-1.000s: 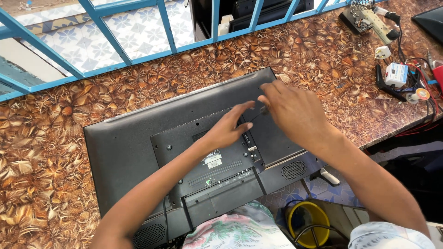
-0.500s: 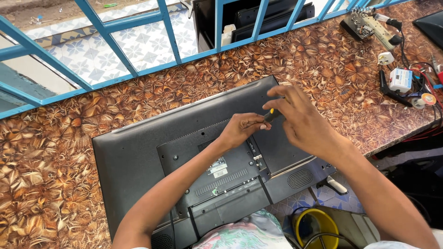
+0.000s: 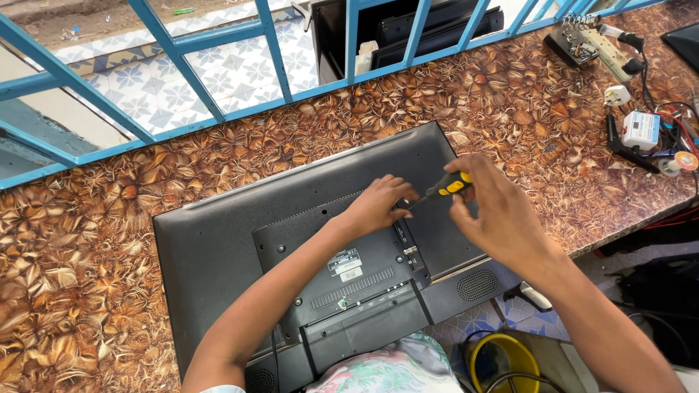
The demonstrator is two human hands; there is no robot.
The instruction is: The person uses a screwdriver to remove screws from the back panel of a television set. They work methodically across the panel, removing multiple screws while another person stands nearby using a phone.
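Flat black plastic-backed television [image 3: 240, 240] face-down on brown leaf-patterned desk [image 3: 87, 218], back exposed; right hand [image 3: 495, 211] gripping yellow-and-black-handled screwdriver [image 3: 444, 189], left hand [image 3: 378, 206] curled, steadying its tip.

I read this as an electronics repair workshop: face-down television [image 3: 313, 240], screwdriver [image 3: 445, 188], power strip [image 3: 608, 51], loose wiring [image 3: 673, 138] on the bench [image 3: 87, 240].

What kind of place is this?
Probably a small electronics repair bench. A flat TV lies face down on the patterned counter, the right hand holds a screwdriver, and wires and a power strip lie nearby.
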